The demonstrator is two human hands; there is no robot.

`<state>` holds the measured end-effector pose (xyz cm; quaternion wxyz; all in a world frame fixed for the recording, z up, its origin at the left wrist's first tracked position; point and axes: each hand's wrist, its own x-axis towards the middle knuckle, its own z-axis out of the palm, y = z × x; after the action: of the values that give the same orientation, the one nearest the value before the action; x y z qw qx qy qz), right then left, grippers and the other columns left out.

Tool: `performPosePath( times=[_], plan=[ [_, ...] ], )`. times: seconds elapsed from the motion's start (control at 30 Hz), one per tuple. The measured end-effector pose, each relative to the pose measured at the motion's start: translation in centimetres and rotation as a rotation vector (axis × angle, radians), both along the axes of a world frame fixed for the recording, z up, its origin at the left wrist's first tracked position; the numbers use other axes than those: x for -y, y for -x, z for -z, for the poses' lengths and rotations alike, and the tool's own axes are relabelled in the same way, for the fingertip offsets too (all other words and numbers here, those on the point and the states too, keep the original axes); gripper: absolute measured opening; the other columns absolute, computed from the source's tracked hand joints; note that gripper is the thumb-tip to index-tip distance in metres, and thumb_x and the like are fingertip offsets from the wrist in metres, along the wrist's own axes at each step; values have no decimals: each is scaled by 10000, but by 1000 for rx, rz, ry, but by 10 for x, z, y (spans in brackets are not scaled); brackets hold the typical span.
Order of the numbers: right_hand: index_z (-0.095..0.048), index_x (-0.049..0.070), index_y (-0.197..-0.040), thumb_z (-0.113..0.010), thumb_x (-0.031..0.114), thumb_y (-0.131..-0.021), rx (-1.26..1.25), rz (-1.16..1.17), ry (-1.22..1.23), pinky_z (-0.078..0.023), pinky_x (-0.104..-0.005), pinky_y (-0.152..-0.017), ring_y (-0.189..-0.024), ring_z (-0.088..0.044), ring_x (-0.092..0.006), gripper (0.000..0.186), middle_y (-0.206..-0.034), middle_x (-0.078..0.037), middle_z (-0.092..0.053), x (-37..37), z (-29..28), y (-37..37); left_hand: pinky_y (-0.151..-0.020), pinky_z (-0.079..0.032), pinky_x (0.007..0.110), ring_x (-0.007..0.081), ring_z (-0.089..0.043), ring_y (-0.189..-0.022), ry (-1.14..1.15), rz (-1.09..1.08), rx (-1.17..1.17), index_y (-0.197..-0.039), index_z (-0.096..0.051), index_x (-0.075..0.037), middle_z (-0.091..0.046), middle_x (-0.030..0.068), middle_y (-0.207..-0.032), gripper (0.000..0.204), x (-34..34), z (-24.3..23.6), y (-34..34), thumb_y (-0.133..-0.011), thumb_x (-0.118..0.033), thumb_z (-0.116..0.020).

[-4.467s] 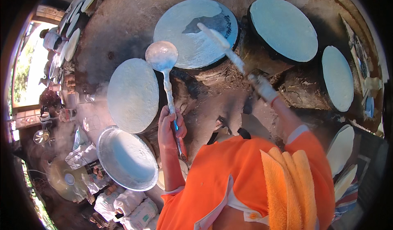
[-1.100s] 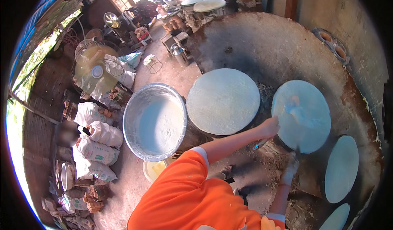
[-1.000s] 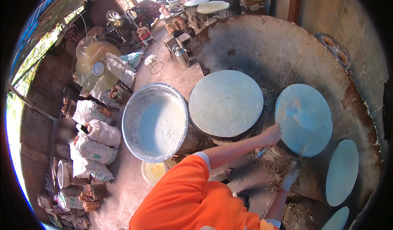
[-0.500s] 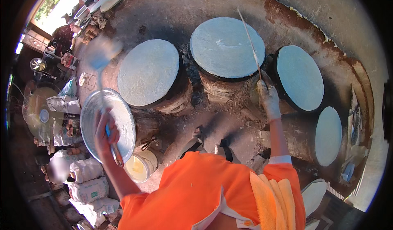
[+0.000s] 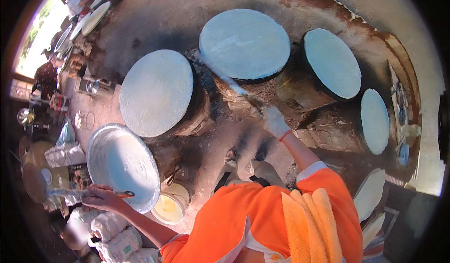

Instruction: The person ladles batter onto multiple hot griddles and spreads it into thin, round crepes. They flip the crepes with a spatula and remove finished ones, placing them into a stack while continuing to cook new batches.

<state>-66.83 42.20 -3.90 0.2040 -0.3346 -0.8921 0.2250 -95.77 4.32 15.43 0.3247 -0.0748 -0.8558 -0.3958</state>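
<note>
My left hand point(image 5: 99, 198) is closed round the wooden-ended handle of a long ladle point(image 5: 125, 194), near the front left rim of a wide metal basin point(image 5: 152, 167) of white liquid. The ladle's far end points left and is blurred. In a pale glove, my right hand point(image 5: 273, 121) grips a long thin stick point(image 5: 230, 82), which slants up and left. Its smeared tip lies between the left round white-topped plate point(image 5: 157, 92) and the middle one point(image 5: 243, 43). Whether the tip touches either plate I cannot tell.
More round white-topped plates, one at right point(image 5: 333, 64) and a smaller one point(image 5: 375, 121), stand on earthen bases. A bucket point(image 5: 180, 195) with yellowish contents stands beside the basin. White sacks point(image 5: 119, 242) are piled at lower left. A yellow towel point(image 5: 307, 225) hangs over my orange shirt.
My left hand has come down and left, the ladle swinging from far ahead to point left. The stick in my right hand has swept left off the middle plate. The whole view has shifted.
</note>
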Motion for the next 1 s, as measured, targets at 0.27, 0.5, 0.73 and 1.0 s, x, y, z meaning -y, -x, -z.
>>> performPosePath(
  times=[0.27,0.5,0.73,1.0],
  plan=[
    [-573,58,-1057,-472,358,-861,-61,58,179,-468,-414,-675,-821,-577,-361,372,-896,-206,-600,7,-45,-12,-318,-247,217,54,-311,-367,-629,826,824,-1150,-412,11,-405,6,-583,313,-118,38,-39,-867,-102,-484],
    [-388,107,-1293,-449,311,-883,-189,142,318,-469,-417,-743,-878,-571,-363,463,-1074,-192,-558,46,-118,-55,-314,-274,194,44,-341,-361,-552,1305,1415,-1044,-418,-55,-625,135,-877,206,-257,84,-157,-872,-117,-514],
    [-390,33,-1263,-371,188,-904,-286,320,216,-510,-349,-725,-907,-585,-280,391,-1111,-174,-540,30,-82,-154,-323,-288,188,38,-329,-350,-403,1688,1698,-1051,-409,-54,-579,166,-1030,222,-338,84,-252,-861,-87,-520],
    [-464,86,-1213,-392,239,-902,242,950,60,-501,-371,-611,-776,-611,-305,354,-867,-182,-611,-154,-55,-306,-312,-279,191,39,-295,-328,-305,1486,1726,-1053,-404,-60,-591,99,-830,195,-357,81,-281,-879,-82,-491]
  ],
)
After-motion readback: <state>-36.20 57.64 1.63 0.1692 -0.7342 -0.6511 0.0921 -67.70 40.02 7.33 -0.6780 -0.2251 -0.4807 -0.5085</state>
